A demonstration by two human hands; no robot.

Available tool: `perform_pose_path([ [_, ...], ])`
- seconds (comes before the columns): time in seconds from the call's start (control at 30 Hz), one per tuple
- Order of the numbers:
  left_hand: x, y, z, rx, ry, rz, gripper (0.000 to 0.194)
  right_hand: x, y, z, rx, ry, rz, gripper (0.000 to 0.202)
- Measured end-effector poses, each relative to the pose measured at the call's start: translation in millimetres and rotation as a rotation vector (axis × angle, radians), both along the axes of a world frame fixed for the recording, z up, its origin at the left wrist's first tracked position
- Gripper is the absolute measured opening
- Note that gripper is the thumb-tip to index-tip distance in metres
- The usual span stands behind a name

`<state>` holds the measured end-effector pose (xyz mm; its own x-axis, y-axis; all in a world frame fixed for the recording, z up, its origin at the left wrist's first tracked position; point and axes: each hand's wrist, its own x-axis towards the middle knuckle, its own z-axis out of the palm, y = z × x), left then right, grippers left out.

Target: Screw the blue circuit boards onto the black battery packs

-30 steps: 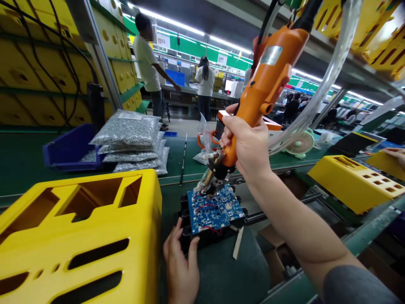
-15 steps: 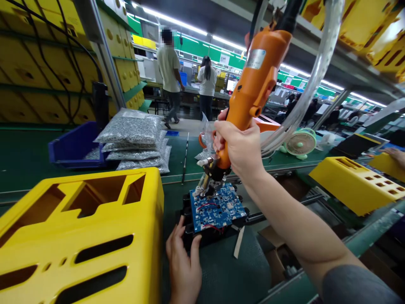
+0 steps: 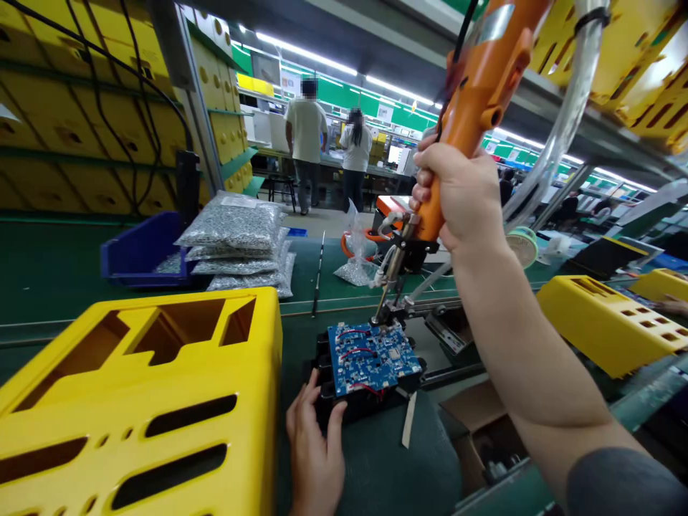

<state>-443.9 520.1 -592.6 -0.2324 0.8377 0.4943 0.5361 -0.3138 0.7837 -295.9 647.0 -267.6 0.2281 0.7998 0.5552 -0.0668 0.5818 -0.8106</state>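
My right hand (image 3: 466,190) is closed round the body of an orange power screwdriver (image 3: 473,107), held tilted with its top to the right. Its metal nose (image 3: 391,276) reaches down to the back edge of a blue circuit board (image 3: 370,369); whether the bit touches a screw is too small to tell. The board has red wires and lies on a black base (image 3: 349,408). My left hand (image 3: 317,444) grips the near left corner of this base, fingers along its left side and thumb at the front.
A large yellow housing (image 3: 263,373) stands close on the left. Behind it are stacked bags of small metal parts (image 3: 236,226) and a blue bin (image 3: 140,251). A smaller clear bag (image 3: 355,269) sits behind the board. Another yellow housing (image 3: 607,322) is at right. Two people stand farther back.
The screwdriver and my right hand have moved up and right, uncovering more of the board's back part. My left hand keeps its place at the base.
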Motion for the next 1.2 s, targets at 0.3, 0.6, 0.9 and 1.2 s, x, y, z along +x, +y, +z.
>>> perform_pose_path([
  [0.3,0,-1,-0.6,-0.011,0.016,-0.010,0.044,-33,22,-46.1,0.080,-0.003,-0.004,0.016],
  [0.6,0,-1,-1.9,-0.017,0.019,-0.003,0.044,-62,38,-38.4,0.087,-0.302,0.100,0.011],
  [0.9,-2,-1,-5.5,-0.019,0.003,-0.006,0.038,-42,20,-39.7,0.029,-0.054,0.061,0.017],
  [1.2,-5,9,-21.0,0.026,0.052,0.054,0.035,-42,20,-58.2,0.018,-0.013,0.163,0.018],
])
